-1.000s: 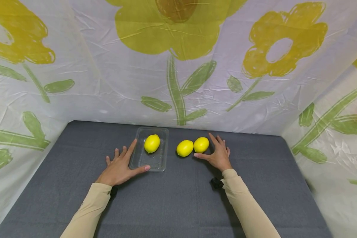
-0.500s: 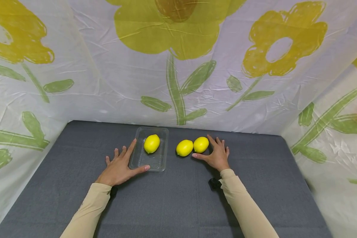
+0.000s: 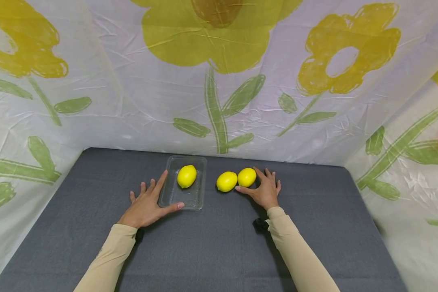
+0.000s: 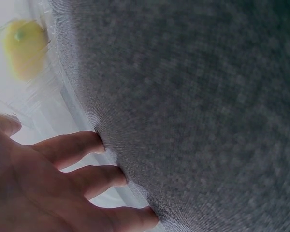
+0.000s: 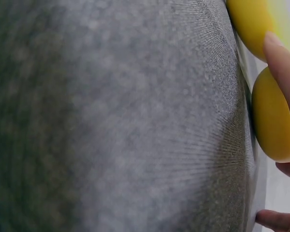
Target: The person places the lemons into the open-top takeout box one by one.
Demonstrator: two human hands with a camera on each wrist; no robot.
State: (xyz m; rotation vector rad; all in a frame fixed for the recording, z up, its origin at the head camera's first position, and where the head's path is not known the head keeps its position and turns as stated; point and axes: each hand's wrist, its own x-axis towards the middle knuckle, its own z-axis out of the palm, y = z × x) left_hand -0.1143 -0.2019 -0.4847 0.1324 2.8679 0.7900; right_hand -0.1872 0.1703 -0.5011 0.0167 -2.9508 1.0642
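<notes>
The right lemon lay on the dark grey cloth, to the right of the clear plastic tray, its long axis slanting from near left to far right, like that of the middle lemon close against it. The right hand bracketed it between thumb and forefinger; I could not tell whether they pinched. The left hand was spread at the tray's left and near edges, the tray lemon pointing more nearly near-to-far. White fabric with yellow flowers hung beyond.
</notes>
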